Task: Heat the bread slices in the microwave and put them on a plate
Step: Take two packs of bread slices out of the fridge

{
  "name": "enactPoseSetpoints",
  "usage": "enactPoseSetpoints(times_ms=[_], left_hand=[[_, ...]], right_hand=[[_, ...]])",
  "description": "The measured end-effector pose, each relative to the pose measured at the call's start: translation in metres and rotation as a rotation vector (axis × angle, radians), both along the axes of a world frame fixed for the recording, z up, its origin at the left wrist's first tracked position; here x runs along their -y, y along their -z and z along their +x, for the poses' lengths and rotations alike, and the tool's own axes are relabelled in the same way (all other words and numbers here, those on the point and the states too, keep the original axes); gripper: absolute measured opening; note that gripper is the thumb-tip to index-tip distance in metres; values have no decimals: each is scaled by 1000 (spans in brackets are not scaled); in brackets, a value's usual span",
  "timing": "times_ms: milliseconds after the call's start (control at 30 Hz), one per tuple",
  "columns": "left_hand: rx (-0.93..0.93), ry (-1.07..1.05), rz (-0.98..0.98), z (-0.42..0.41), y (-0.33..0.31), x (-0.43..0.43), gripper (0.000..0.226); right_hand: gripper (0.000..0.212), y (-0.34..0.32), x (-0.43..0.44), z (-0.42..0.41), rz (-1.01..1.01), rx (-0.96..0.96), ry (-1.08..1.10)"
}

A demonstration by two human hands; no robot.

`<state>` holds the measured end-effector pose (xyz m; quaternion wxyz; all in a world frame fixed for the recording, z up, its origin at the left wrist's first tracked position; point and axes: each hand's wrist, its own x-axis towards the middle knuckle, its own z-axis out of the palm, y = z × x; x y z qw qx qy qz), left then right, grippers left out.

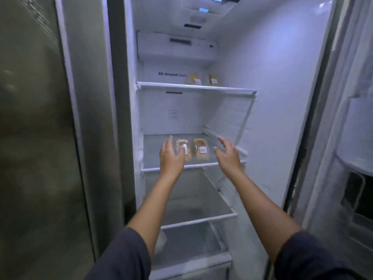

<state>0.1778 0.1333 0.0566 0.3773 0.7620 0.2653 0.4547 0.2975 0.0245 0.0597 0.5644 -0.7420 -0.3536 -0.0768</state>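
Both hands reach into the open fridge (pixel 282 77) toward its middle glass shelf (pixel 153 150), and neither holds anything. The left hand (pixel 171 156) has its fingers straight and lies in front of the near left corner of the left bread pack (pixel 181 145) — whether it touches the wrap cannot be told. The right hand (pixel 228 154) is spread, fingers loosely bent, just to the right of the right bread pack (pixel 198 143) and apart from it. The two clear-wrapped packs lie side by side, each with a white label (pixel 202 150). Two more labelled packs (pixel 194 79) stand at the back of the upper shelf (pixel 181 85). Dark sleeves (pixel 125 257) cover the upper arms — the fridge door (pixel 353 138) stands open at the right.
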Motion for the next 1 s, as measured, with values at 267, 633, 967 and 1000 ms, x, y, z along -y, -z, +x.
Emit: enactPoseSetpoints(times_ms=[267, 633, 967, 1000], left_hand=[[-225, -159, -128, 79, 37, -83, 62], [-400, -70, -192, 147, 59, -129, 62], [-107, 27, -292, 145, 59, -127, 39], [-80, 51, -336, 143, 59, -126, 40]], right_hand=[[64, 40, -91, 104, -138, -273, 2], [59, 58, -140, 161, -305, -270, -44], [42, 59, -138, 154, -148, -321, 22], [40, 59, -139, 153, -128, -343, 15]])
